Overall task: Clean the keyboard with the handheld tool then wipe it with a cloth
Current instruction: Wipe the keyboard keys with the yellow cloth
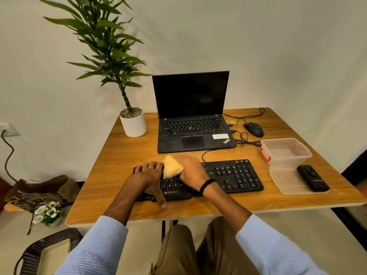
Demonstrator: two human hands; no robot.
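Near the front edge of the bench [119,155], right grip [191,170] is clutching the yellow cloth [171,169] on the keyboard [235,175], left grip [149,178] lying flat beside it, holding nothing.

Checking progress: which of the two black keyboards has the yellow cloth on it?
The separate black corded keyboard at the front; the right hand holds the yellow cloth there. The black laptop's own is untouched.

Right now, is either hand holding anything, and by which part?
The right hand grips the yellow cloth by its bunched right side, on the keyboard. The left hand holds nothing; it rests flat on the keyboard's left end.
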